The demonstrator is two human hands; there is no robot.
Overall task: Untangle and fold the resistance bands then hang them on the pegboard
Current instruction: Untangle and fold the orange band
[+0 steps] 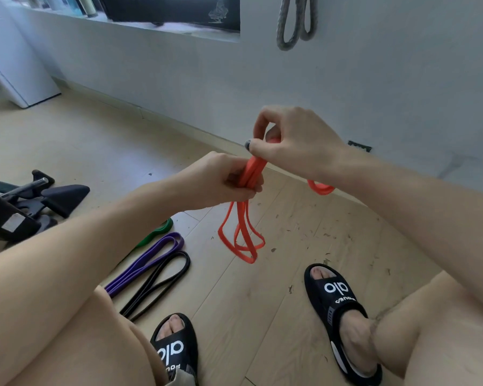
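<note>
Nearest you: two sandals (338, 310) on the floor (262, 302).

Left of them, flat on the floor: black band (162, 280), purple band (151, 260), green band (158, 229), each lying doubled over, side by side. They look untangled; none is hung.

In hand: orange band (244, 232). Your left hand (221, 181) has its grip clamped round the gathered strands; your right hand (293, 140) pinches the upper end. Loops dangle below, one strand trailing under your right wrist. Folding appears mid-way.

Farthest: grey loops (296, 20) hanging on the wall. No pegboard visible.

Remaining, by my reckoning: finish this fold, hang all four.
</note>
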